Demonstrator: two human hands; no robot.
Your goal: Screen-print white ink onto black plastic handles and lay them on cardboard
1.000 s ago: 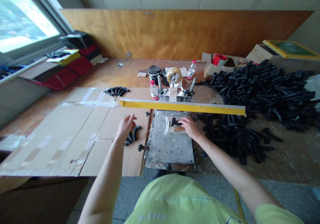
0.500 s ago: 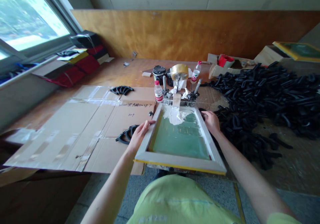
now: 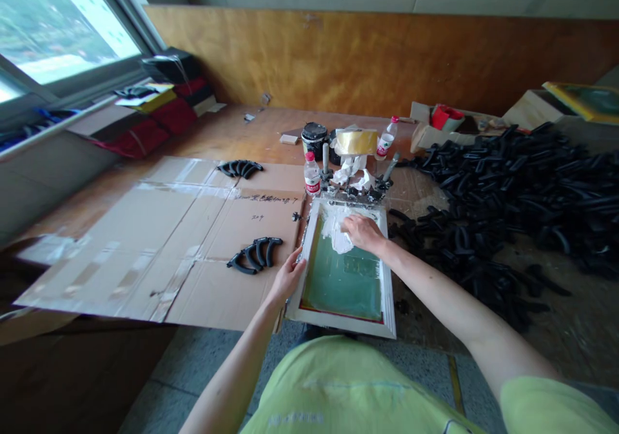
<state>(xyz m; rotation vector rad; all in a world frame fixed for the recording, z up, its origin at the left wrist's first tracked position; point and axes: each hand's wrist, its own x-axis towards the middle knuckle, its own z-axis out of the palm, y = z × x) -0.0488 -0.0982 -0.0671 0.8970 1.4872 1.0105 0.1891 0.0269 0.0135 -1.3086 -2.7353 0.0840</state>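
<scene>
A screen printing frame [image 3: 389, 298] with a pale border and green mesh lies low in front of me. White ink [image 3: 333, 222] is smeared over the mesh's far end. My left hand [image 3: 289, 274] holds the frame's left edge, fingers along the side. Over the ink, my right hand [image 3: 363, 233] is closed on the handle of a squeegee, mostly hidden by the fingers. The frame's far end meets a metal clamp [image 3: 355, 195] with upright posts. To the left, several curved black handles [image 3: 258, 255] lie in a row on flattened cardboard [image 3: 203, 292].
A large heap of black curved pieces [image 3: 522, 189] covers the right side. Behind the clamp stand an ink tub [image 3: 314, 138], a tape roll [image 3: 356, 142] and two bottles, one near [image 3: 312, 177] and one farther [image 3: 386, 140]. Another handle row [image 3: 240, 168] lies farther back.
The screen frame has come down from a raised tilt to lie flatter. My right hand has left its right side and taken hold of the squeegee. My left hand has slid nearer along the left edge.
</scene>
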